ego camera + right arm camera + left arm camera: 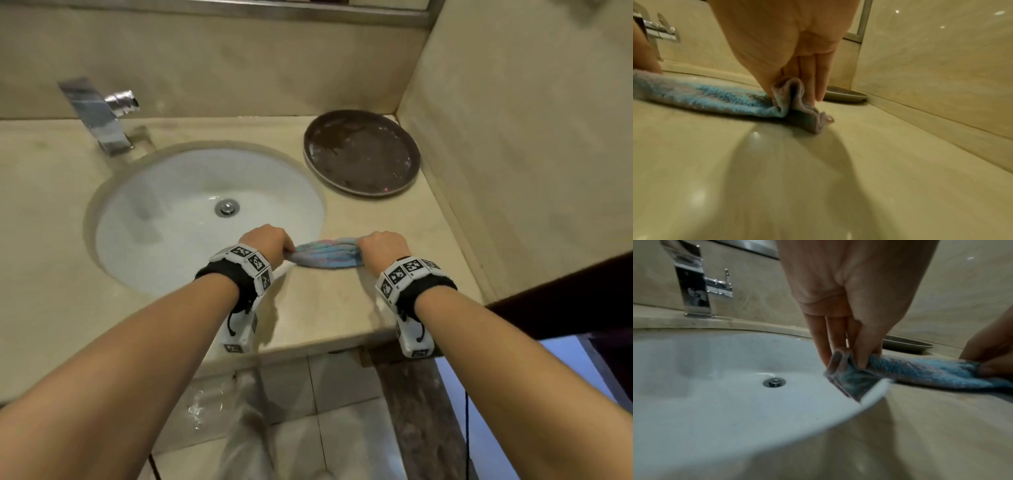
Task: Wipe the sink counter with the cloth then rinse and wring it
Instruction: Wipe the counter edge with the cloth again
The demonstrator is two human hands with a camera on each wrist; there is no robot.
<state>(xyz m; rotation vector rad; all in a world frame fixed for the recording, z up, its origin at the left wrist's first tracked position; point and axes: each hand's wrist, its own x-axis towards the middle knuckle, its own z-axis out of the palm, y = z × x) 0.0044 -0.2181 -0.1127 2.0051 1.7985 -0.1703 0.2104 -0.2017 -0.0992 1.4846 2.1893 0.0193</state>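
Both hands (327, 245) on cloth (323, 255)

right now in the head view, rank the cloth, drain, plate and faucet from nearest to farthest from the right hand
1. cloth: pinched by the right hand, stretched toward the left hand on the counter.
2. plate: behind the hand, in the counter's back right corner.
3. drain: to the left, at the bottom of the sink.
4. faucet: far back left, behind the sink.

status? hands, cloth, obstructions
Left hand and right hand each pinch one end of cloth. Cloth on counter, left end over basin rim. Plate behind, clear.
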